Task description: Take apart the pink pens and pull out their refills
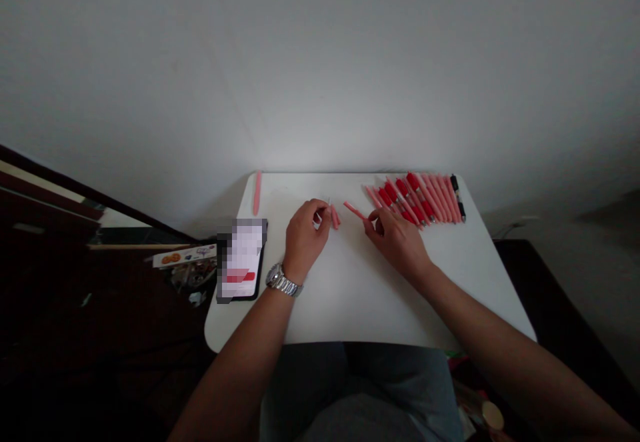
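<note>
My left hand point(306, 234), with a metal watch point(283, 280) on its wrist, is closed in a pinch on a thin pale rod point(329, 201) that looks like a pen refill. Just right of those fingertips, short pink pen parts point(335, 218) lie at the table; whether the fingers touch them I cannot tell. A pink pen barrel point(353, 209) points up and left from the closed fingers of my right hand point(395, 237). Beyond that hand, a row of pink pens point(440, 197) lies side by side, with several red pens point(416, 183) among them and a black pen point(458, 197) at the right end.
The white table point(345, 309) backs against a pale wall point(320, 82). A single pink pen point(257, 192) lies at its far left corner. On the left side rests a phone point(263, 255) with a lit, partly blurred screen. A printed strip point(185, 255) sits beyond the left edge.
</note>
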The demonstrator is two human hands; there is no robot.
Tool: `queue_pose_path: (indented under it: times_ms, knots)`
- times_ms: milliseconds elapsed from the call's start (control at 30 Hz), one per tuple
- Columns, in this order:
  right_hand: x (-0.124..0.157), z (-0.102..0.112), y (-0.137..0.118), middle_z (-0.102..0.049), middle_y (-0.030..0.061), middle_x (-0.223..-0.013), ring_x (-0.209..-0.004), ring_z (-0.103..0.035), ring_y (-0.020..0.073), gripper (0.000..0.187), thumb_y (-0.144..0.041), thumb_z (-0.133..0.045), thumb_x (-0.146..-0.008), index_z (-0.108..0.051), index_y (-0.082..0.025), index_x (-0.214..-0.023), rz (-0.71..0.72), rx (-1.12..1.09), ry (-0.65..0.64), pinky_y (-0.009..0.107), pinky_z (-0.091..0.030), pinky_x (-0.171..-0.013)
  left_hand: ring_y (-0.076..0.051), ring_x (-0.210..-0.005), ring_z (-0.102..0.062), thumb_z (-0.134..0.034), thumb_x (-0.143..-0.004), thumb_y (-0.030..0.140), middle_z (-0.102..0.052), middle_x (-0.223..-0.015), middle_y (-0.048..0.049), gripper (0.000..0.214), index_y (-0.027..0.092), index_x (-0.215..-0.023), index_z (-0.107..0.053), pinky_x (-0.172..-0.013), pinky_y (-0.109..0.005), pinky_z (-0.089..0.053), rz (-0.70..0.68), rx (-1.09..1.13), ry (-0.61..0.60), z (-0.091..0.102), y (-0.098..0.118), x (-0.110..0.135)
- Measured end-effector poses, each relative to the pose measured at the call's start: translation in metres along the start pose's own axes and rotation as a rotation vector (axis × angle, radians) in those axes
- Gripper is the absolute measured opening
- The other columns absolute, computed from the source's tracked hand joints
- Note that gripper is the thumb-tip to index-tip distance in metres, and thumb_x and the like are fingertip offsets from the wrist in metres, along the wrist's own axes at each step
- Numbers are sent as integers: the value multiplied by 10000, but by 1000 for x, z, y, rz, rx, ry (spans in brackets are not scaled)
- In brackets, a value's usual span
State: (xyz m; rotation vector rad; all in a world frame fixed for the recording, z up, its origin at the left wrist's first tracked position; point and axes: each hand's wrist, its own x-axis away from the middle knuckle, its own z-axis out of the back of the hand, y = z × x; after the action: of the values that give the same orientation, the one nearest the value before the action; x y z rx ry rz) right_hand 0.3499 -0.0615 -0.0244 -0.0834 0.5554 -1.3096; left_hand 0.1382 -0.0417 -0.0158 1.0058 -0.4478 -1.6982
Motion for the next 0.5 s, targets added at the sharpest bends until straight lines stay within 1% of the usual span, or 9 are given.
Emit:
queue_pose_path:
  times_ms: [100, 167, 300, 367, 500]
  knots:
    - [0, 2, 1, -656, 16, -717, -578, -563, 136, 125, -279, -613, -968, -638, -162, -932, 63, -45, 90, 255, -359, -544, -148, -793, -627, -551, -984, 256, -697, -887, -23, 90, 210, -1010, -624, -772, -299, -501, -13, 107, 4, -1, 2, 0]
    - [0, 4, 1, -636, 7, -701, -562, -546, 125, 130, -279, -610, -972, -635, -162, -921, 114, -61, 132, 249, -362, -537, -147, -833, -651, -565, -985, 263, -699, -891, -21, 122, 213, -1082, -619, -803, -299, -515, -16, 191, -3, -3, 3, 0]
    - [0, 6, 1, -614, -2, -693, -552, -533, 112, 143, -280, -586, -997, -630, -166, -921, 218, -79, 195, 242, -375, -534, -125, -777, -666, -576, -997, 325, -686, -904, -22, 225, 210, -1190, -595, -796, -293, -543, -1, 375, -68, -6, 2, 0]
    - [1, 7, 2, -618, -3, -698, -549, -532, 108, 142, -283, -573, -1007, -627, -171, -938, 258, -83, 199, 240, -379, -531, -119, -753, -661, -585, -994, 353, -680, -907, -26, 247, 210, -1195, -598, -771, -284, -552, 4, 446, -91, -8, 2, 0]
    - [3, 9, 3, -621, -3, -703, -563, -543, 110, 129, -278, -564, -1017, -623, -176, -965, 316, -94, 195, 241, -384, -527, -129, -771, -665, -607, -980, 397, -685, -883, -33, 231, 202, -1101, -637, -747, -273, -554, 23, 526, -103, -8, 3, 0]
